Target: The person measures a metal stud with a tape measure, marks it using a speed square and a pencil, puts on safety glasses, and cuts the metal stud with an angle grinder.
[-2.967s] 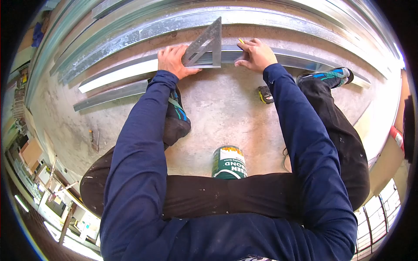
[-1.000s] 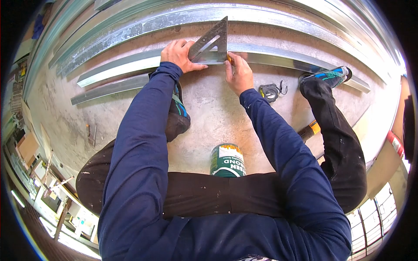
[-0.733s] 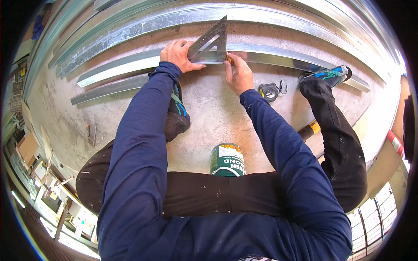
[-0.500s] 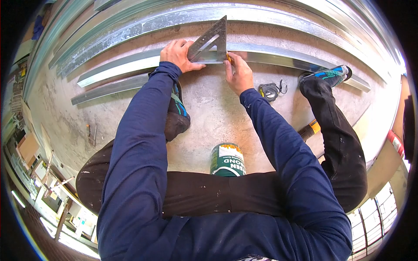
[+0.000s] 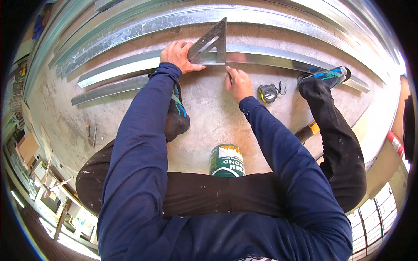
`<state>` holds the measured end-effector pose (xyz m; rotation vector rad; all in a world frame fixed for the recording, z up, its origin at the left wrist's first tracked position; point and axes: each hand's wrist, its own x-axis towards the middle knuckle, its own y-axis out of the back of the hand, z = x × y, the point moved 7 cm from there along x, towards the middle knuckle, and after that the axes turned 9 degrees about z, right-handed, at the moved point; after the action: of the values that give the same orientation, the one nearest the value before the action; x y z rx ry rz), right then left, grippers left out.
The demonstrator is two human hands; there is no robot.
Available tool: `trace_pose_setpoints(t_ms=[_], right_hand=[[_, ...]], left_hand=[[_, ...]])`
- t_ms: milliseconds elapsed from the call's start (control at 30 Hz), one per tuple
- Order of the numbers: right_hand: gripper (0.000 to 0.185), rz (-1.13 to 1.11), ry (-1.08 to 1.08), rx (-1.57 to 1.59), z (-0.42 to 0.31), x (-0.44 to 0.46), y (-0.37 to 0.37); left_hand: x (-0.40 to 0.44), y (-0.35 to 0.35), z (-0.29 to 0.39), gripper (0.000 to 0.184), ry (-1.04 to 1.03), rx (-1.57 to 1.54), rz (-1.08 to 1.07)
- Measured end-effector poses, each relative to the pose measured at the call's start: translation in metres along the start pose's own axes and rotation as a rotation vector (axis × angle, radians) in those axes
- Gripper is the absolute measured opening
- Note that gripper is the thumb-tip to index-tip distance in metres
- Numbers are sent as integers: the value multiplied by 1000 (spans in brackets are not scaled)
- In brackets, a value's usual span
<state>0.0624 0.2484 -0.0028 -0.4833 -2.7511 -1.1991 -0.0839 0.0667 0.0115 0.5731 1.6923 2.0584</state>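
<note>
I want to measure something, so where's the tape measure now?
In the head view, the tape measure lies on the floor, just right of the right hand, below the metal channel.

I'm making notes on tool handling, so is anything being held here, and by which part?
The left hand holds the triangular square by its left corner, against the metal channel. Whether the right hand grips anything can't be told.

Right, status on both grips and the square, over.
Left grip on triangular square, laid across metal channel. Right grip by square's near corner, fingers curled, contents unclear. Tape measure off to the right, clear of square.
</note>
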Motion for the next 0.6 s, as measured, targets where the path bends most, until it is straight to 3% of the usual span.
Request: trace_pose_setpoints(t_ms=[67, 133, 267, 500, 567, 600], right_hand=[[26, -32, -32, -8, 7, -7, -4], [27, 99, -23, 94, 0, 3, 8], [29, 147, -23, 124, -7, 30, 13], [31, 91, -7, 77, 1, 15, 4], [34, -240, 65, -141, 20, -19, -16], [34, -237, 66, -143, 21, -21, -10]], left_hand=[[-2, 0, 0, 95, -13, -25, 18], [-4, -1, -1, 95, -8, -5, 18], [-2, -3, -1, 95, 12, 1, -14], [-3, -2, -1, 95, 8, -5, -7], [-2, 1, 1, 96, 23, 1, -29], [-1, -1, 0, 96, 22, 1, -27]])
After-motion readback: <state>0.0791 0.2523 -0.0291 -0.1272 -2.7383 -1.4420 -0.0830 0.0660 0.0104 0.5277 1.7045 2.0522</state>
